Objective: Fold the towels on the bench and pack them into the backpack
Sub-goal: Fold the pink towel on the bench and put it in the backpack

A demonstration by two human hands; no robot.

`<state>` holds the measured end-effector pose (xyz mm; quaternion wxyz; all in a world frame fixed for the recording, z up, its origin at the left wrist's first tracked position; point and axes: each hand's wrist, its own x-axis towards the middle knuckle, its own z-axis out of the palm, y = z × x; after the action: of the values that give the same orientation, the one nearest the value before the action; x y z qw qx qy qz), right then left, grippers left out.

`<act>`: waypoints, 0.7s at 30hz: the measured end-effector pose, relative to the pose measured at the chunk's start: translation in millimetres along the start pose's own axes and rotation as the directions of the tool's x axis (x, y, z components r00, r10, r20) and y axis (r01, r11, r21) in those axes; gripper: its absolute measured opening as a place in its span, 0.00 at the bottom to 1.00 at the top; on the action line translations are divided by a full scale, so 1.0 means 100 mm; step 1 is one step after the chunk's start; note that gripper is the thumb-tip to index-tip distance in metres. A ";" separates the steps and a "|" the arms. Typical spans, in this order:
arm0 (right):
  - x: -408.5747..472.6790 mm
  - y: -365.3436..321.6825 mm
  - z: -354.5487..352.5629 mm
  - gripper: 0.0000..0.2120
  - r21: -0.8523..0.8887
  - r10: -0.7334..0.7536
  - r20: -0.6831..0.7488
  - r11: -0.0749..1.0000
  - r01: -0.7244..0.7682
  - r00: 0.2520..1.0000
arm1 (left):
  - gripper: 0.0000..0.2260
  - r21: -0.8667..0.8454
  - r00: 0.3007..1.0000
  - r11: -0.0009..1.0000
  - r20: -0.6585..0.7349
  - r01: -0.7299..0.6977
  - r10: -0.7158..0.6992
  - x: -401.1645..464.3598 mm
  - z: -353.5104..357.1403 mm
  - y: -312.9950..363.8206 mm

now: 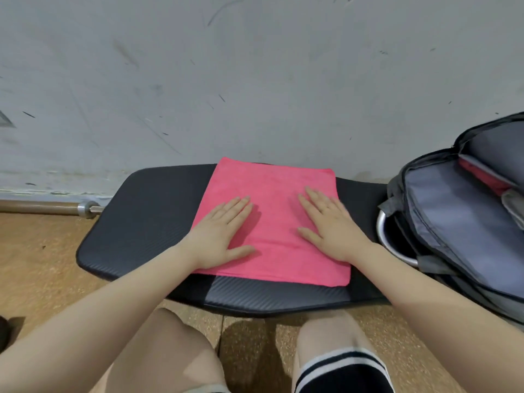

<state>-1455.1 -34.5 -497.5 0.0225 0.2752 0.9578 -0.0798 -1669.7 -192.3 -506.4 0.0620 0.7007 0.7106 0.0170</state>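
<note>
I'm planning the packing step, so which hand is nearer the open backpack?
Right. The right hand lies flat on the pink towel's right half, toward the backpack at the bench's right end. The left hand presses the towel's left half, farther away.

Scuffed grey wall [255, 66]; metal bar [48, 207] along its foot; speckled tan floor [37, 279].

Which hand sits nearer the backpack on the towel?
The right hand, flat on the pink towel by its right edge, next to the open backpack; the left hand lies on the towel's left part.
</note>
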 end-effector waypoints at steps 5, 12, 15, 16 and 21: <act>-0.24 -0.15 0.16 0.42 0.067 -0.287 0.155 0.958 0.280 0.945 | 0.41 0.003 0.991 0.997 0.105 -0.080 0.079 -0.22 0.19 0.13; -0.47 0.09 0.18 0.42 0.014 -0.236 0.137 0.972 0.236 0.962 | 0.34 0.053 0.975 0.987 0.172 -0.150 0.139 -0.45 0.11 -0.04; -0.53 0.00 0.08 0.32 -0.016 -0.298 -0.014 0.954 0.298 0.954 | 0.31 0.128 0.982 0.974 0.032 -0.187 0.185 -0.46 0.03 0.02; -0.54 -0.02 0.07 0.26 -0.042 -0.357 -0.035 0.934 0.356 0.933 | 0.26 0.170 0.978 0.966 -0.038 -0.194 0.203 -0.46 0.01 0.02; -0.56 -0.14 -0.03 0.23 -0.134 -0.402 0.125 0.899 0.417 0.907 | 0.13 0.207 0.975 0.955 -0.021 -0.213 0.222 -0.51 -0.04 0.04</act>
<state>-1415.2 -74.5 -488.2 0.0720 0.0610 0.9953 -0.0194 -1666.1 -242.8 -498.3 -0.0279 0.7766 0.6285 -0.0334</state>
